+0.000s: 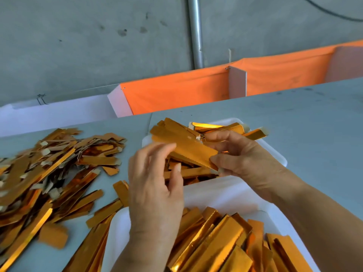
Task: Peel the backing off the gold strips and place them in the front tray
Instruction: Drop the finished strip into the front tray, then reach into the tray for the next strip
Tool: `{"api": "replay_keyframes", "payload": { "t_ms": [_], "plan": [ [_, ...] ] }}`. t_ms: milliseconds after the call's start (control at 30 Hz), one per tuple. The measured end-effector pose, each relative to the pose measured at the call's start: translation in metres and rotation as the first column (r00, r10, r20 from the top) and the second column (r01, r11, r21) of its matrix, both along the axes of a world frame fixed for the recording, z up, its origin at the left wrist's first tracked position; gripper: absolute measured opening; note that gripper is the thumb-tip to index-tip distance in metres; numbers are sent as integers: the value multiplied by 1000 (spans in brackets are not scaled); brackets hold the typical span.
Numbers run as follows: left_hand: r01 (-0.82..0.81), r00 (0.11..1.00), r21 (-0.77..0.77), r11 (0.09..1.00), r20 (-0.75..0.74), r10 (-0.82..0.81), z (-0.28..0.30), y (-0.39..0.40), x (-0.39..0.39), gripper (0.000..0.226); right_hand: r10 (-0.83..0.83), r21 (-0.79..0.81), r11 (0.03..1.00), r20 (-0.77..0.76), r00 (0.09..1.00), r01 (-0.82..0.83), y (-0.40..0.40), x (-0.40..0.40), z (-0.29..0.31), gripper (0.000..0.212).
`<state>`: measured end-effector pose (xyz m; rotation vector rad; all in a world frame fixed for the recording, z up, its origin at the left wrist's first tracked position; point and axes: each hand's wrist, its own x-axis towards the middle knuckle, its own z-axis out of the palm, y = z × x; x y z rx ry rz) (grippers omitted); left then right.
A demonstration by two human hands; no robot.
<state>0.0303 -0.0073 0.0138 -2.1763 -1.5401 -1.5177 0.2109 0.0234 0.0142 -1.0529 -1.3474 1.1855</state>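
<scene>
Head view: I see the counter [294,118], a heap of gold pieces [49,169] left of my left hand [155,185], white trays [225,193] beneath. My right hand [241,154] pinches a gold strip [184,146]; left fingers loosely spread, touching it.

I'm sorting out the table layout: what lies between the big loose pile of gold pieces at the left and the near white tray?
In the head view, bare grey table with a few stray gold strips, plus the left hand reaching across above.
</scene>
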Motion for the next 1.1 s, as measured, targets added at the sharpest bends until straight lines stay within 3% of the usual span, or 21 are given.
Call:
{"api": "replay_keyframes", "payload": {
  "t_ms": [100,200,267,367,467,533,633,1100],
  "plan": [
    [-32,984,149,988,-170,58,4,-1,2,39,-6,6,1000,96,995,6,-1,6,1,32],
    [-5,926,114,994,-374,47,0,1,7,51,76,1,997,72,995,-76,-4,8,4,28],
    [-23,899,47,999,-435,41,-2,2,10,59,137,3,990,30,990,-138,-6,11,7,25],
    [0,963,-130,991,-268,-35,1,-1,9,69,186,-16,982,-72,980,-188,-6,16,10,22],
    [105,993,-232,967,-31,-115,2,-2,5,44,182,-41,981,-122,976,-188,-3,23,9,22],
    [165,986,-208,964,5,-167,0,-3,4,23,183,-49,981,-124,975,-190,-3,25,9,22],
    [217,976,-190,958,54,-210,0,-5,5,12,198,-35,979,-105,975,-202,-3,26,8,21],
    [459,857,-321,828,406,-318,0,-9,11,9,273,-28,958,-204,940,-284,-8,24,15,23]
  ]
}}
